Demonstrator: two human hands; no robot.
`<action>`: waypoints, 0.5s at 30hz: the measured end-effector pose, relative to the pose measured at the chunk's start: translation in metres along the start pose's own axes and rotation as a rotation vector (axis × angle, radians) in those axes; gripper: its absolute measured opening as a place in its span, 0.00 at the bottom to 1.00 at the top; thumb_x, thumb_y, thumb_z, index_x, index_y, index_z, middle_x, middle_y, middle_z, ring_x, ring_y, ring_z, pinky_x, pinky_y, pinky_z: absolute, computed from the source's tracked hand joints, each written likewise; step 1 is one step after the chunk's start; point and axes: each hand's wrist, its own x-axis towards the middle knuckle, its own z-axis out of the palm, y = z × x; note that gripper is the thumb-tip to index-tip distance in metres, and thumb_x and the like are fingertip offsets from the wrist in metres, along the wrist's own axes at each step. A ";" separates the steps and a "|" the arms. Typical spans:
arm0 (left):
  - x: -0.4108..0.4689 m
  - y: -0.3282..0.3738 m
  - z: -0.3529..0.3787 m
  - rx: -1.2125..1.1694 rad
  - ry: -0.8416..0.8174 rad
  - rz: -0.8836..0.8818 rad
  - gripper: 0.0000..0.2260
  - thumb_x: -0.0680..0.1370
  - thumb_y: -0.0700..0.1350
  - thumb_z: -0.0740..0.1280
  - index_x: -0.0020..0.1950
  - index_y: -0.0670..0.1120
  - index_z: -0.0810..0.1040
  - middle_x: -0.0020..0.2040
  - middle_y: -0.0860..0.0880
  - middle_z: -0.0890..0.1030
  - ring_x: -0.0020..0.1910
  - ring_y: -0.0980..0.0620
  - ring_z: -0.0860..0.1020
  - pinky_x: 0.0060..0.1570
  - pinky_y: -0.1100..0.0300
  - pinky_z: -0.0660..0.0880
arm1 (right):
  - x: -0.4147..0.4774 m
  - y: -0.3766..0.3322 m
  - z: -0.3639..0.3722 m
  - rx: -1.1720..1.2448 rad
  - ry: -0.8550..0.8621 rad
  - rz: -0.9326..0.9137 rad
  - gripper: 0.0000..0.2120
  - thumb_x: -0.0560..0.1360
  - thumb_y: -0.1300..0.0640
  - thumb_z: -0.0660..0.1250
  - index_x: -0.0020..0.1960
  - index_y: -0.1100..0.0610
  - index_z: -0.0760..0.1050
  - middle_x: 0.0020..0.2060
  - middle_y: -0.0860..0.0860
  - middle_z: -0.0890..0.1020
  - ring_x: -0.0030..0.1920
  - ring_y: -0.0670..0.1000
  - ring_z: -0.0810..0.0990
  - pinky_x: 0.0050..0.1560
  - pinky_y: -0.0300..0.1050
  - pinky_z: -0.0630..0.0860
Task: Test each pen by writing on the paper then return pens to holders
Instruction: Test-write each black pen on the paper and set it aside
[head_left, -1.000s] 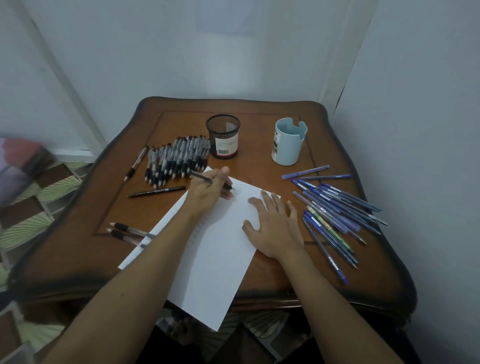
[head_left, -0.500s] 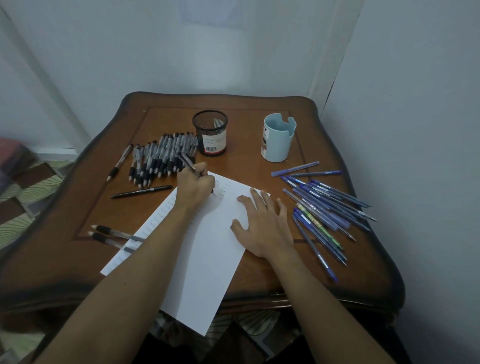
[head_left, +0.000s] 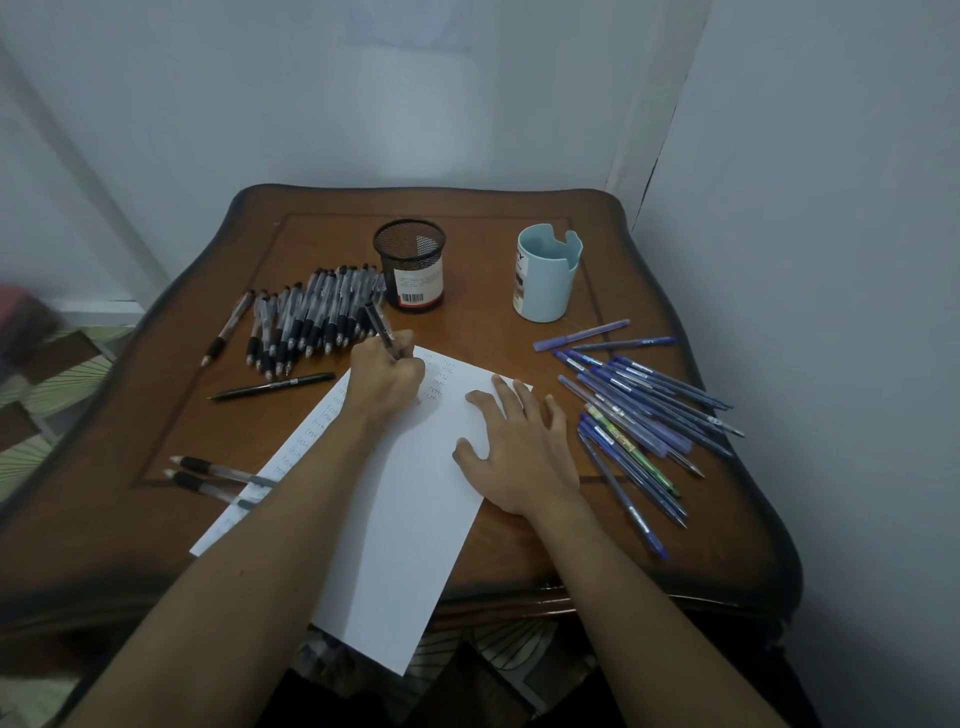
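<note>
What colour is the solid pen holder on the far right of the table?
Light blue, with a white label on its side: the pen holder shows best in the head view.

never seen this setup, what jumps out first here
The left hand grips a pen, writing on the white paper in the centre while the right hand presses it flat. A row of black pens lies far left; blue pens fan out at right.

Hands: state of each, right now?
Left hand: closed, gripping a pen at the paper.
Right hand: open, fingers spread flat on the paper.
</note>
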 end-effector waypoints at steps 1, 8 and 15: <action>0.000 0.000 0.000 0.000 0.001 0.002 0.13 0.66 0.27 0.59 0.30 0.43 0.62 0.28 0.49 0.60 0.33 0.51 0.62 0.35 0.54 0.61 | 0.000 0.000 0.000 0.002 0.000 0.000 0.33 0.74 0.34 0.48 0.77 0.42 0.57 0.81 0.49 0.53 0.80 0.53 0.48 0.77 0.61 0.42; -0.002 -0.002 0.001 -0.007 -0.024 0.030 0.07 0.67 0.28 0.59 0.32 0.36 0.63 0.29 0.46 0.61 0.33 0.49 0.63 0.36 0.52 0.62 | 0.001 0.001 0.002 -0.004 0.005 0.003 0.32 0.75 0.34 0.50 0.77 0.42 0.57 0.81 0.48 0.53 0.80 0.53 0.48 0.77 0.61 0.43; -0.001 -0.001 0.002 0.001 -0.020 0.055 0.11 0.67 0.27 0.59 0.30 0.40 0.62 0.28 0.47 0.61 0.33 0.49 0.63 0.35 0.52 0.63 | 0.002 0.001 0.003 0.000 0.005 0.005 0.33 0.74 0.34 0.49 0.77 0.42 0.57 0.81 0.48 0.53 0.80 0.53 0.48 0.77 0.61 0.43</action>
